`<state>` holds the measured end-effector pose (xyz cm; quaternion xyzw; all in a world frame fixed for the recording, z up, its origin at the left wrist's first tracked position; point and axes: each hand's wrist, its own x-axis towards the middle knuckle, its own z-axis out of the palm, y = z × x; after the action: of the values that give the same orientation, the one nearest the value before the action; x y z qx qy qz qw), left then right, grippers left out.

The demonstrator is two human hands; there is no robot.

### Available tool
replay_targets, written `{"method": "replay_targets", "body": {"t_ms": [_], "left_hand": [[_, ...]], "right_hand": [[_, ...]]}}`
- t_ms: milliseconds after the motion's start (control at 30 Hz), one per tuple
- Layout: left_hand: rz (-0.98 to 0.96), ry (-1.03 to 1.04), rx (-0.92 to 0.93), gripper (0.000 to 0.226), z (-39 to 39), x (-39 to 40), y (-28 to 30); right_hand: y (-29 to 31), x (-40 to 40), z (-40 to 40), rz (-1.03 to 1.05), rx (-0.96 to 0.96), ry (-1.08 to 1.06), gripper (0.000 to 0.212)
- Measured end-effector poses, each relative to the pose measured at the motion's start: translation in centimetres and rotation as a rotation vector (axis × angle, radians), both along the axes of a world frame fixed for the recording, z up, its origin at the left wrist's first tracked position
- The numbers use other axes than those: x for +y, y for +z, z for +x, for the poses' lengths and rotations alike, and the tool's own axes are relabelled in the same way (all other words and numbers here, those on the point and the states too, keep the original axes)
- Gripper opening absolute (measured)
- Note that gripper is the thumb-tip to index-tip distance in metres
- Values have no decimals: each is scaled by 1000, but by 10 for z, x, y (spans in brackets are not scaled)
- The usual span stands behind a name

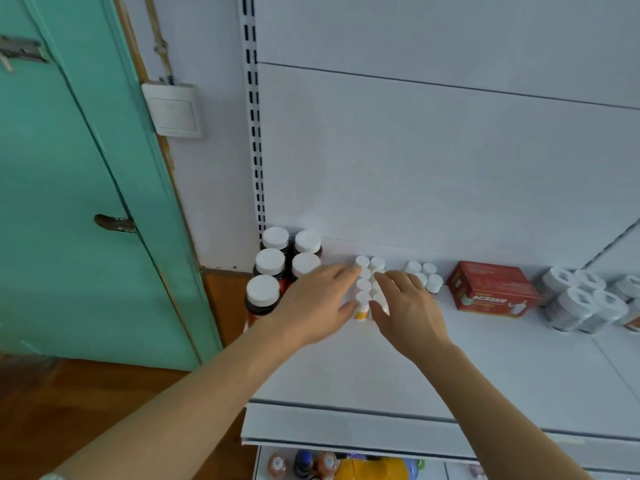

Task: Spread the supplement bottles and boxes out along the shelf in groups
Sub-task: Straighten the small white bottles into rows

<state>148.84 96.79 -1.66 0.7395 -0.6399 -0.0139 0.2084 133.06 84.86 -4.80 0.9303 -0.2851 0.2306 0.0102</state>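
Shelf: a white shelf [433,368] fills the lower right of the frame, with a white back panel above it.
Small bottles: a tight double row of small white-capped bottles [367,282] stands at the lower centre of the frame, running from the back panel toward the front; the nearest one shows a yellow label.
Left hand: the left hand [320,303] lies flat and open against the left side of that row, fingers stretched along the caps, thumb near the front bottle; it grips nothing.
Right hand: the right hand [405,306] is open too, fingers pressed along the right side of the same row, so the row sits between both hands.
Big bottles: five dark bottles with wide white caps [277,265] are bunched at the left end of the shelf, just left of the left hand.
Second small group: a few more small white-capped bottles [427,275] stand just right of the right hand.
Boxes: red boxes [491,289] lie stacked further right, apart from the bottles.
Far right: silvery tubs with white lids [578,299] cluster at the right edge.
Door: a green door [69,185] takes the left of the frame.
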Motion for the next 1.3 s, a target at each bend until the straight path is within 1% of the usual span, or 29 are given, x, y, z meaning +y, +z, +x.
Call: {"method": "replay_targets", "body": {"t_ms": [100, 233, 333, 533, 667, 933, 1067, 1133, 1200, 1233, 1300], "left_hand": [[86, 50, -2, 61, -17, -26, -18], [246, 176, -39, 65, -30, -50, -42], [305, 189, -29, 60, -34, -60, -56], [302, 181, -8, 59, -32, -68, -68], [295, 170, 11, 59, -29, -69, -74], [308, 155, -57, 63, -29, -71, -79], [283, 139, 28, 63, -27, -71, -78], [276, 151, 82, 69, -25, -70, -76], [244, 169, 99, 75, -23, -70, -74], [215, 177, 98, 76, -23, -71, -73], [138, 191, 107, 68, -23, -74, -66]], "right_hand": [[-9, -23, -11, 89, 81, -28, 49], [-25, -42, -18, 254, 188, 4, 58], [-32, -48, -18, 334, 231, 19, 61], [-41, -56, -13, 376, 232, 88, 62], [-46, -57, -12, 389, 221, 86, 61], [-50, -51, -8, 364, 213, 64, 65], [-49, -51, -11, 381, 200, 70, 66], [-44, -51, -14, 383, 197, 84, 68], [-36, -50, -19, 377, 179, 108, 68], [-31, -51, -20, 366, 164, 121, 66], [-23, -56, -19, 337, 123, 123, 58]]}}
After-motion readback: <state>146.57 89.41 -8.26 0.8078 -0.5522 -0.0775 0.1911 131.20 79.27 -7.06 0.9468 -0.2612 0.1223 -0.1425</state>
